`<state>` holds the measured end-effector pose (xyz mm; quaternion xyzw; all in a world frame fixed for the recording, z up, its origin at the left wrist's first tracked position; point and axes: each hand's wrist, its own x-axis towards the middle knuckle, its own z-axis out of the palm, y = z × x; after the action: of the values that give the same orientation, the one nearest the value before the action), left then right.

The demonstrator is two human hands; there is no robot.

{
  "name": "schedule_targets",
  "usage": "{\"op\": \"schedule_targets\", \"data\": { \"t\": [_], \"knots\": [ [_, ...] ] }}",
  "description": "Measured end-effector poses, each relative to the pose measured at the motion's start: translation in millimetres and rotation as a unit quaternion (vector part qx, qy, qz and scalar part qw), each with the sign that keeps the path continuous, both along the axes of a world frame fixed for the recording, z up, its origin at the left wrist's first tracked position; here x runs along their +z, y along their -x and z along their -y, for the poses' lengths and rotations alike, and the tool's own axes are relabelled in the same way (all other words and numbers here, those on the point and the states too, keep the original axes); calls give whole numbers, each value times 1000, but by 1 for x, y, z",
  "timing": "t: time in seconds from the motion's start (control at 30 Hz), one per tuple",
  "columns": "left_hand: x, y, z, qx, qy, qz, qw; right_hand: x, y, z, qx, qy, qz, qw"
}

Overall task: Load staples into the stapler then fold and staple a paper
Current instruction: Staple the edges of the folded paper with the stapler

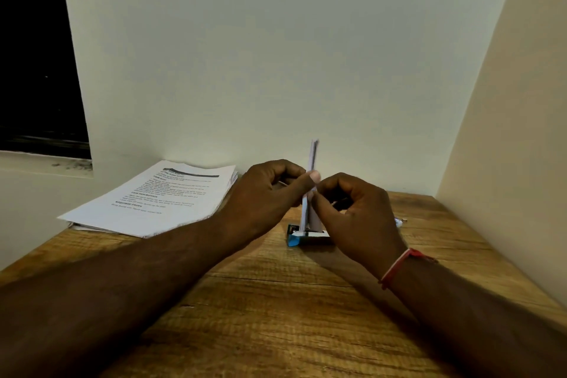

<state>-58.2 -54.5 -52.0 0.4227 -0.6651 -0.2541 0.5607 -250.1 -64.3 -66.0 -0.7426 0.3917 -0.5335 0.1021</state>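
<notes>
A folded white paper (313, 156) stands edge-on above the wooden table, held upright between both hands. My left hand (270, 193) pinches it from the left with thumb and fingers near its middle. My right hand (356, 212) pinches it from the right, a little lower. Under the paper a small blue and white staple box (296, 238) lies on the table. A dark object shows between my right fingers (340, 202); I cannot tell if it is the stapler.
A stack of printed sheets (159, 196) lies at the back left of the wooden table (276, 301). A small pen-like item (400, 221) pokes out behind my right hand. Walls close in at the back and right.
</notes>
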Motion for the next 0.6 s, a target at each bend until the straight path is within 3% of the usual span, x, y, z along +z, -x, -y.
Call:
{"op": "schedule_targets", "data": {
  "t": [0.13,0.27,0.4,0.47,0.6],
  "knots": [
    [-2,-1,1,-5,6,12,1000,4,3,-2,19,51,-23,998],
    [-2,-13,9,-47,-6,-35,998,3,6,2,60,17,-7,998],
    [-3,-22,19,-43,-8,-51,998,5,9,13,-28,-1,64,998],
    [-2,-24,22,-42,-8,-65,997,8,13,18,-63,-72,113,989],
    [-2,-25,22,-38,-2,-61,997,6,19,27,65,-260,278,922]
  ]
}}
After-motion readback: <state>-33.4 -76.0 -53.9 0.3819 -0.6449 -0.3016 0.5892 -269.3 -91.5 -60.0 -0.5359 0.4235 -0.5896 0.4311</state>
